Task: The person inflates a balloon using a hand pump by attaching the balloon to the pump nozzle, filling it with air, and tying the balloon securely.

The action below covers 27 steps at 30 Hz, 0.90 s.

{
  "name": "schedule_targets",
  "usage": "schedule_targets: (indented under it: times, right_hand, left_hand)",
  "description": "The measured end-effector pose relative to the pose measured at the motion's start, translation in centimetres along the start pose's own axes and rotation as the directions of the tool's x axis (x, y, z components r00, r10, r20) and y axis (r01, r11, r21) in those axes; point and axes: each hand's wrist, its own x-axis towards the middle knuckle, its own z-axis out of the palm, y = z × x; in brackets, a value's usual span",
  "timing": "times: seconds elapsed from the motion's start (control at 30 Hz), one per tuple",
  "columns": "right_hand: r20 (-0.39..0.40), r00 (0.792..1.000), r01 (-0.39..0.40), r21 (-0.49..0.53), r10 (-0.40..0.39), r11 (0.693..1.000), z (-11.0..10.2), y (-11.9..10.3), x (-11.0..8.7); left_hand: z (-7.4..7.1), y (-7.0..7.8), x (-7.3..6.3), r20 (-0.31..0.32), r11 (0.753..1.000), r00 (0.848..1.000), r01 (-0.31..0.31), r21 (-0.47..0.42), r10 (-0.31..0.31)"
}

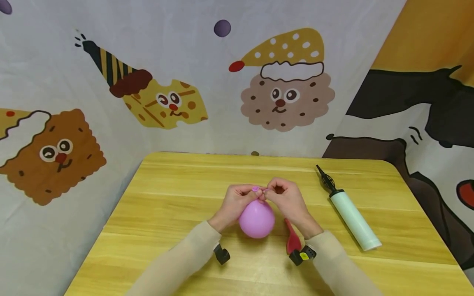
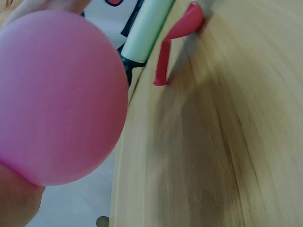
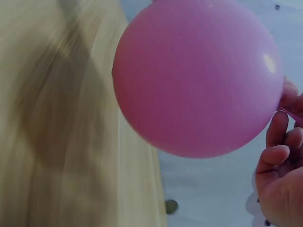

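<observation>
A small inflated pink balloon (image 1: 257, 219) hangs neck-up between the two hands, over the middle of the table. My left hand (image 1: 233, 204) pinches its neck from the left, where the rolled lip pokes up above the fingers. From the right, my right hand (image 1: 290, 202) pinches at the same neck, thumb and index fingertip meeting there. Fingertips of both hands come together right above the balloon's body. In both wrist views the round balloon (image 3: 199, 78) covers much of the finger work. A limp red balloon (image 2: 184, 26) lies on the table near the right wrist.
A pale green hand pump (image 1: 353, 220) with a black nozzle lies at the right of the wooden table (image 1: 166, 213). Small black cameras are strapped at both wrists. A cloth with cartoon biscuits (image 1: 286, 102) hangs behind the table's far edge.
</observation>
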Motion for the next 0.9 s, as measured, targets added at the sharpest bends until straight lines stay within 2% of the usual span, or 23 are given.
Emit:
schedule_targets:
  times: [0.13,0.2,0.27,0.33,0.43,0.53,0.6,0.73,0.9]
  right_hand:
    - [-0.078,0.995,0.059,-0.101,-0.068,0.993,0.0,0.0,0.1]
    - [-0.121,0.984,0.112,-0.161,-0.132,0.981,0.0,-0.1,0.1]
    - [-0.156,0.964,0.178,-0.227,-0.216,0.957,0.0,-0.1,0.1]
    - [-0.177,0.93,0.261,-0.296,-0.322,0.919,0.1,-0.1,0.1]
    - [-0.17,0.865,0.38,-0.392,-0.472,0.838,0.1,0.2,0.1]
    - [-0.138,0.809,0.467,-0.439,-0.572,0.767,0.2,0.5,0.1]
    - [-0.116,0.786,0.503,-0.451,-0.607,0.738,0.2,0.7,0.1]
    - [-0.079,0.767,0.54,-0.455,-0.636,0.708,0.3,0.9,0.0]
    - [-0.058,0.75,0.568,-0.456,-0.659,0.686,0.4,1.1,0.0]
  left_hand:
    - [0.3,0.0,-0.2,-0.036,0.999,0.999,-0.016,0.05,0.018]
    - [0.3,0.0,-0.2,-0.045,0.997,0.999,-0.027,0.072,0.03]
    - [0.2,-0.1,-0.2,-0.056,0.996,0.998,-0.029,0.083,0.033]
    - [0.2,-0.1,-0.1,-0.067,0.996,0.998,-0.015,0.083,0.02]
    - [-0.1,0.0,0.0,-0.073,0.998,0.997,0.037,0.047,-0.033]
    - [-0.3,0.3,0.1,-0.064,0.994,0.992,0.106,-0.021,-0.107]
    - [-0.5,0.5,0.1,-0.056,0.988,0.987,0.148,-0.048,-0.151]
    - [-0.8,0.6,0.1,-0.048,0.977,0.977,0.205,-0.061,-0.208]
    - [-1.0,0.3,0.0,-0.04,0.975,0.976,0.209,-0.076,-0.212]
